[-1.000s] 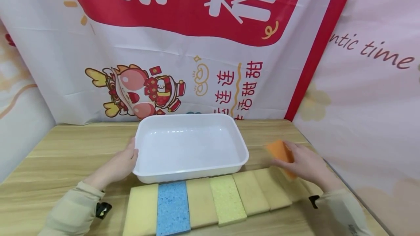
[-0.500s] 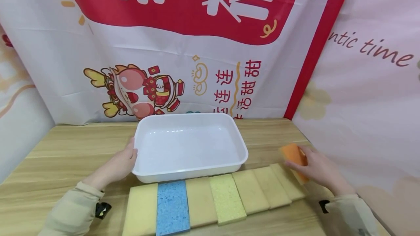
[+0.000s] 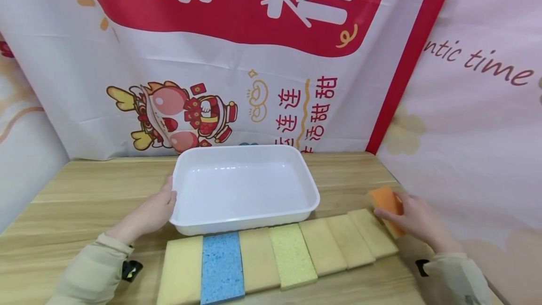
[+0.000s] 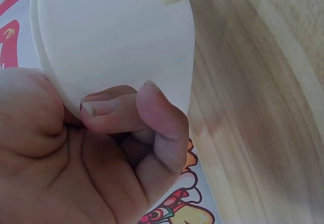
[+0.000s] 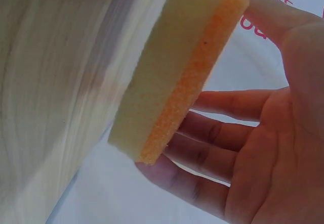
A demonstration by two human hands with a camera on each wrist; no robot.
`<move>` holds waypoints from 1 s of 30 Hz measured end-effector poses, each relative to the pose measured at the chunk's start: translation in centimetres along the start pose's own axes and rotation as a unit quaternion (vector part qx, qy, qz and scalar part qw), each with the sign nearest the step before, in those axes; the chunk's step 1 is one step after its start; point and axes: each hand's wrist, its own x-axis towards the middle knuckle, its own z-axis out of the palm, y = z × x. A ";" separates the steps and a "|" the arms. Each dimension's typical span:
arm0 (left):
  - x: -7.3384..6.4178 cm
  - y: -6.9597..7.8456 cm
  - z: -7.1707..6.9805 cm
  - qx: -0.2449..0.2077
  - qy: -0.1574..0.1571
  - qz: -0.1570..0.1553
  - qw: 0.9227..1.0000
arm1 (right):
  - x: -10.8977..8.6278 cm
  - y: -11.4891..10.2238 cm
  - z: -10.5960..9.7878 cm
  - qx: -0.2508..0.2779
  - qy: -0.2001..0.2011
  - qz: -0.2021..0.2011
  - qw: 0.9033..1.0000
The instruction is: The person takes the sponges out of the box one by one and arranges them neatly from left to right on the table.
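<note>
My right hand [image 3: 419, 220] pinches an orange and cream two-layer sponge [image 3: 387, 201] between thumb and fingers. It is tilted on edge at the right end of a row of flat sponges; in the right wrist view its cream side [image 5: 162, 67] faces the wooden table. My left hand [image 3: 154, 208] holds the left side of a white rectangular basin [image 3: 254, 221], fingers curled against its outer wall in the left wrist view. The row starts with a pale yellow sponge [image 3: 182, 267] and a blue sponge [image 3: 222, 267]. The rightmost tan sponge [image 3: 372, 232] lies just beside the orange one.
Between them lie a tan sponge [image 3: 259, 260], a speckled yellow sponge [image 3: 294, 255] and further tan sponges [image 3: 323, 248], edges close or overlapping. Behind the wooden table [image 3: 110, 182] hangs a red and white printed cloth [image 3: 228, 65]. A pink printed cloth [image 3: 478, 121] closes the right side.
My right hand has moved to the right with the orange sponge, uncovering the rightmost tan sponge. My left hand and the basin have stayed in place.
</note>
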 end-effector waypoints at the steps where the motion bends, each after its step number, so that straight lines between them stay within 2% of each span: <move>1: 0.0 0.0 0.0 0.000 0.000 0.001 1.000 | 0.0 0.1 0.0 -0.002 -0.003 0.000 1.000; 9: -0.2 0.3 0.0 -0.005 0.000 -0.004 1.000 | -0.2 0.8 0.3 -0.017 -0.017 -0.005 1.000; 17: -0.2 0.4 0.0 -0.008 0.001 -0.006 1.000 | -0.5 0.9 -0.1 -0.012 -0.079 0.031 0.996; 23: -0.2 0.2 0.1 -0.012 0.005 -0.004 1.000 | -0.3 1.0 0.0 -0.023 -0.103 0.039 0.994; 30: -0.1 0.2 0.1 -0.013 0.002 -0.004 1.000 | -0.2 1.1 0.3 0.002 -0.130 0.052 0.990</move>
